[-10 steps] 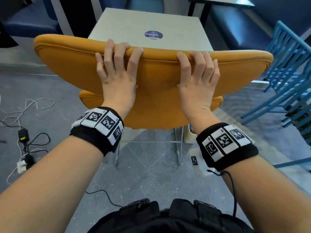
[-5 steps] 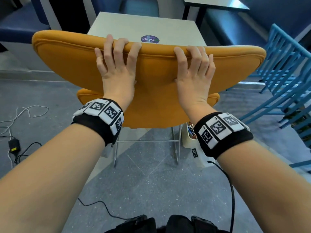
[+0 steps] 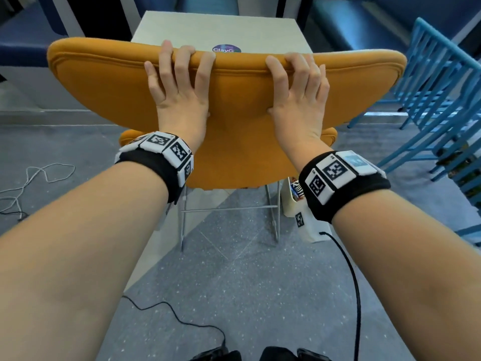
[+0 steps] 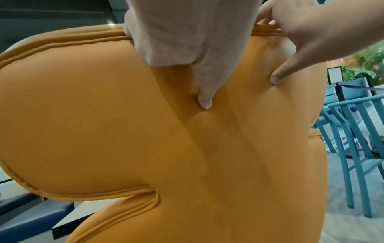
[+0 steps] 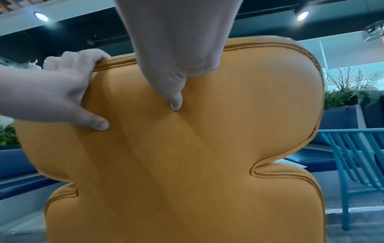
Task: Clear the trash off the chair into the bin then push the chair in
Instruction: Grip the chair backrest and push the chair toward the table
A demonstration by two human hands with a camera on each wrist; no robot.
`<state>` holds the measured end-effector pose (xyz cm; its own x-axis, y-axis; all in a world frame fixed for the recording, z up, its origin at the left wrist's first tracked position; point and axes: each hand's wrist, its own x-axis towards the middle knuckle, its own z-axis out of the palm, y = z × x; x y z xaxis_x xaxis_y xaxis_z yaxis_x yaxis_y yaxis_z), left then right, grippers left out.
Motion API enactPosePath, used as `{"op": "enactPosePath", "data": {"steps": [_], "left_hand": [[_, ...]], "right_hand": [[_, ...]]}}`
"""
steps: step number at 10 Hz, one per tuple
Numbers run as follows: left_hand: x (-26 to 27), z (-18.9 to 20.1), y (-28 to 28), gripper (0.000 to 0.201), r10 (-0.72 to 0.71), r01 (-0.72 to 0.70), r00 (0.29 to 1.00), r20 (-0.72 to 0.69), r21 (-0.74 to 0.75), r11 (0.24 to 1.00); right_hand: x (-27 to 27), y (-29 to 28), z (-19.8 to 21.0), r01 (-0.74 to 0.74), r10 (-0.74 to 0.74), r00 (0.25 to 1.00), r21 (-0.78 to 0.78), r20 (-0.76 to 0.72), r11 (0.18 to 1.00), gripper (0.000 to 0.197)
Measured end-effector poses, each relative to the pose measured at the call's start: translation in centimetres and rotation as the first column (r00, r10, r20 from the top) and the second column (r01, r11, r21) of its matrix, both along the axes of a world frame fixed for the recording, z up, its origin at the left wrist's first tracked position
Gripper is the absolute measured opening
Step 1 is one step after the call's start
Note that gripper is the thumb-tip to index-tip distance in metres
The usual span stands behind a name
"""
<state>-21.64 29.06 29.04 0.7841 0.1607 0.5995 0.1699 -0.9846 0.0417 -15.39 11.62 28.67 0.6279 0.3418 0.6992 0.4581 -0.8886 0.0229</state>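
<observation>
A mustard-yellow padded chair (image 3: 104, 84) faces the pale table (image 3: 221, 29), its backrest toward me. My left hand (image 3: 179, 82) grips the top edge of the backrest left of centre, fingers hooked over the rim, thumb pressed into the back padding (image 4: 204, 102). My right hand (image 3: 296, 87) grips the same edge right of centre, its thumb (image 5: 175, 102) dug into the fabric. The cream bin (image 3: 309, 225) stands on the floor by the chair's right rear leg, partly hidden by my right wrist; striped trash shows inside. The seat is hidden behind the backrest.
Blue slatted chairs (image 3: 437, 105) stand close on the right. Cables (image 3: 31, 183) lie on the grey floor at left, and a black cord (image 3: 182, 319) runs near my feet. Dark blue benches (image 3: 23, 45) sit beyond the table. The chair's metal legs (image 3: 182, 225) stand on the floor.
The chair has slid forward toward the table with both hands still holding the backrest. My view has followed it forward, and more floor shows behind the chair.
</observation>
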Motion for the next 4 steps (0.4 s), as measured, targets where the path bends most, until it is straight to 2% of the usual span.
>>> {"op": "enactPosePath", "data": {"steps": [1,2,3,4], "left_hand": [[-1.1,0.7,-1.0,0.084,0.003,-0.003,0.999,-0.043,-0.012,1.0],[-2.6,0.6,-1.9,0.085,-0.002,0.0,0.999,-0.041,-0.044,0.999],[-4.1,-1.7,-3.7,0.086,-0.065,0.059,0.995,-0.07,-0.086,0.995],[-7.3,-8.0,-6.8,0.077,-0.193,0.173,0.929,-0.317,-0.088,0.981]], "right_hand": [[-1.5,-1.4,2.0,-0.063,0.058,0.994,-0.042,-0.097,0.997,0.076],[-3.8,-4.3,2.7,-0.134,0.103,0.979,-0.171,-0.176,0.976,0.06],[-6.1,-9.4,0.0,-0.203,0.152,0.972,-0.323,-0.177,0.925,0.044],[-8.7,-16.7,-6.2,-0.253,0.125,0.946,-0.442,-0.299,0.86,0.037]]}}
